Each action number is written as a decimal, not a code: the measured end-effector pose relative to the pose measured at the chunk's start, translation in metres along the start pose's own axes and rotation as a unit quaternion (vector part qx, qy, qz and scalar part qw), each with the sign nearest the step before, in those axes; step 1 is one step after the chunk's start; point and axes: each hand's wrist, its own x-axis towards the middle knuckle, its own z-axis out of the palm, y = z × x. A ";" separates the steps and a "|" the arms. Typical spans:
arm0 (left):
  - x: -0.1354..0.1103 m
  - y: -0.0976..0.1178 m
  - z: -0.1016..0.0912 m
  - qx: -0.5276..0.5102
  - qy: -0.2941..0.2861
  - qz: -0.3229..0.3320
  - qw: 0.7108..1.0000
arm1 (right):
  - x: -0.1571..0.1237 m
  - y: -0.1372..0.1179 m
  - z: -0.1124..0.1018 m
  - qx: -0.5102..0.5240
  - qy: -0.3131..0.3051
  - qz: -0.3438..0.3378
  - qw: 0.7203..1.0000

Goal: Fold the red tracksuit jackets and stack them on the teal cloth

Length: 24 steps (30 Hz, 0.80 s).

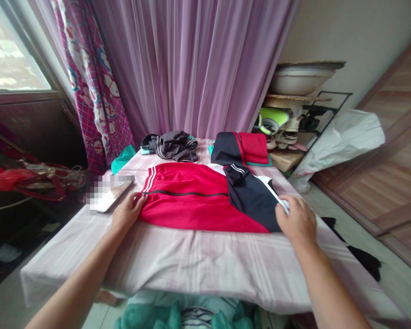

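Observation:
A red and black track jacket (pixel 188 212) lies flat across the table in front of me, its zipper running lengthwise and its white-striped hem on the left. My left hand (pixel 128 210) pinches the hem near the zipper's end. At the opposite end, my right hand (pixel 297 220) is closed on the white-edged collar part of the jacket; its fingertips are partly hidden. Beside my left hand lies a flat, light phone-like object (pixel 115 195), partly blurred out. Behind the jacket rests a folded black and red garment (pixel 228 148).
The table (pixel 178 260) has a pink plaid cloth. A crumpled dark garment (pixel 178 145) lies at its back left, near a teal cloth (pixel 123 159). Purple curtains (pixel 192 64) hang behind. A shoe rack (pixel 287 137) and a white plastic bag (pixel 345 137) stand at the right.

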 end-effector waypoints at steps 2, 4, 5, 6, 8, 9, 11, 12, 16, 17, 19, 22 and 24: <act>0.001 0.002 0.001 0.020 -0.003 -0.002 1.000 | -0.002 -0.028 0.012 0.057 -0.057 -0.096 0.992; 0.002 0.003 0.001 0.035 -0.005 -0.007 0.999 | -0.006 -0.048 0.030 0.057 -0.164 -0.160 0.972; 0.003 0.004 0.001 0.041 -0.005 -0.012 0.999 | -0.008 -0.054 0.038 0.033 -0.216 -0.162 0.962; 0.004 0.005 0.001 0.047 -0.004 -0.019 0.999 | -0.010 -0.056 0.046 0.002 -0.255 -0.147 0.956; 0.007 0.005 0.000 0.059 -0.007 -0.035 0.998 | -0.012 -0.052 0.055 -0.054 -0.306 -0.108 0.944; 0.008 0.005 -0.001 0.064 -0.010 -0.043 0.997 | -0.012 -0.048 0.058 -0.073 -0.318 -0.093 0.941; 0.010 0.003 -0.003 0.072 -0.019 -0.050 0.996 | -0.011 -0.040 0.058 -0.092 -0.333 -0.082 0.935; 0.011 0.003 -0.005 0.073 -0.019 -0.048 0.996 | -0.010 -0.038 0.057 -0.096 -0.336 -0.080 0.934; 0.001 0.019 -0.004 0.093 0.081 0.064 0.990 | -0.010 -0.037 0.056 -0.103 -0.330 -0.076 0.935; -0.006 0.030 0.000 0.101 0.109 0.119 0.982 | -0.010 -0.037 0.057 -0.103 -0.327 -0.077 0.936; -0.024 0.060 0.016 0.088 0.082 0.240 0.963 | -0.011 -0.038 0.058 -0.102 -0.322 -0.081 0.938; -0.052 0.108 0.051 0.093 -0.024 0.354 0.930 | -0.012 -0.037 0.059 -0.106 -0.320 -0.084 0.938; -0.061 0.126 0.071 0.107 -0.081 0.365 0.921 | -0.012 -0.035 0.060 -0.109 -0.321 -0.087 0.937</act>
